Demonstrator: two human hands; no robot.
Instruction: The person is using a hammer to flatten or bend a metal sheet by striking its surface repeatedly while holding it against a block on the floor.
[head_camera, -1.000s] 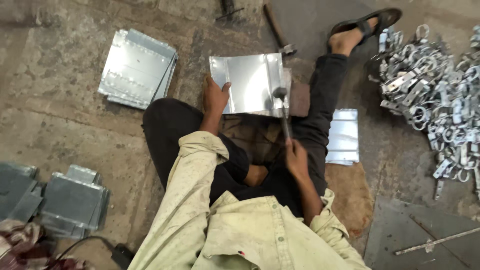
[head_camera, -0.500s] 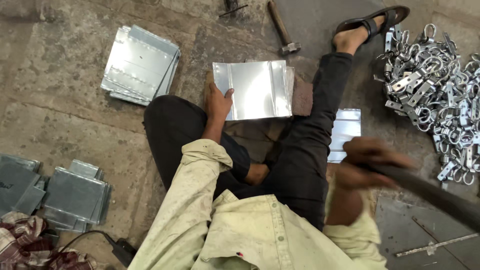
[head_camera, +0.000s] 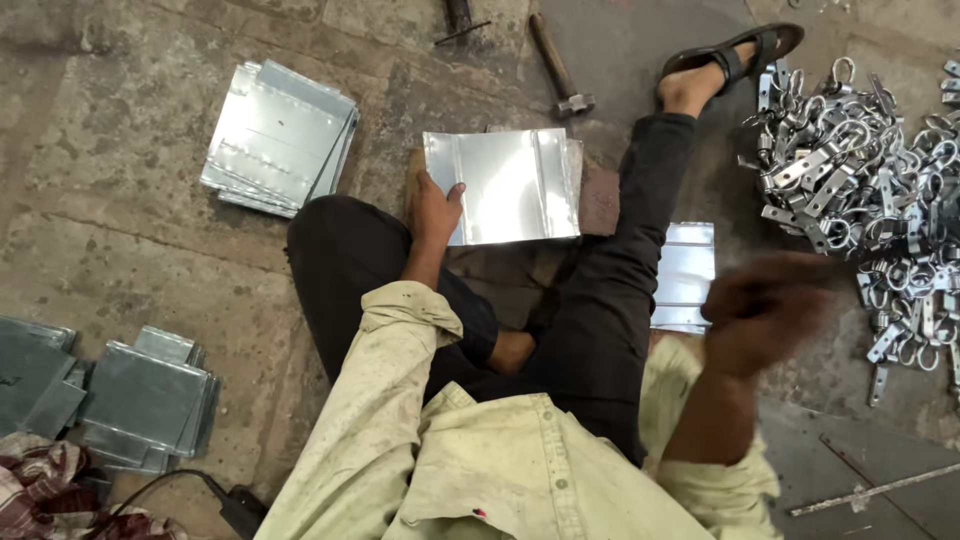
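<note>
My left hand (head_camera: 435, 208) presses flat on the left edge of a shiny ribbed metal sheet (head_camera: 510, 185). The sheet lies on a brown block (head_camera: 600, 200) between my legs, and I sit on the floor in black trousers. My right hand (head_camera: 765, 312) is raised at the right, above the floor and well away from the sheet. It is blurred by motion, with its fingers curled as on the hammer handle it held a moment ago. The hammer itself is smeared and hard to make out.
A second hammer (head_camera: 560, 70) lies on the floor beyond the sheet. Stacks of metal sheets sit at upper left (head_camera: 280, 140) and lower left (head_camera: 140, 400); another sheet (head_camera: 685, 275) lies by my right leg. A pile of metal clamps (head_camera: 870, 180) fills the right side.
The hammer head rested on the sheet's right side a second ago. My right hand has since swung it up and away to the right. My left hand has stayed on the sheet.
</note>
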